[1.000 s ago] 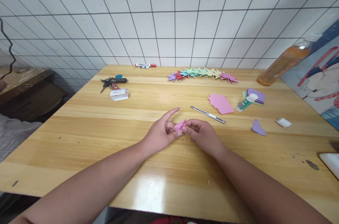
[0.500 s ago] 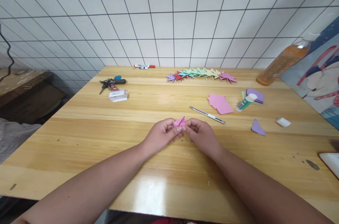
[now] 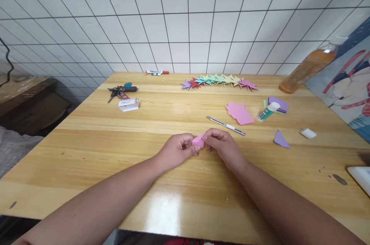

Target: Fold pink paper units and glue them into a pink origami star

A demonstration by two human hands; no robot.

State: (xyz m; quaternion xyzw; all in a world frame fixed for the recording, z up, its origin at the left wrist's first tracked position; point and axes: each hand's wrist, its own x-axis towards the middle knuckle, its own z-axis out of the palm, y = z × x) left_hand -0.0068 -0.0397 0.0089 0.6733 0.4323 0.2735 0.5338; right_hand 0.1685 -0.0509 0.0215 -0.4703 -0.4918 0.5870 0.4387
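A small folded piece of pink paper [image 3: 198, 141] is pinched between both hands above the middle of the wooden table [image 3: 115, 183]. My left hand [image 3: 179, 149] grips its left and lower edge with thumb and fingers. On its upper right corner, my right hand [image 3: 222, 145] closes thumb and forefinger. Just beyond my hands lies a slim craft knife [image 3: 225, 125]. A stack of pink paper sheets [image 3: 240, 114] rests past the knife.
Folded paper pieces in several colours [image 3: 219, 80] form a row near the wall. Rightward are a glue stick [image 3: 268, 112], coloured paper [image 3: 279, 104], a purple folded triangle [image 3: 281, 139], an eraser-like white block [image 3: 308, 133] and a bottle [image 3: 310, 65]. Keys [image 3: 119, 91], a small box [image 3: 128, 104] and markers [image 3: 157, 72] lie left.
My right thumb has moved up onto the pink paper's upper right corner. The left hand has shifted slightly down and right, and the paper now shows a different side or tilt.
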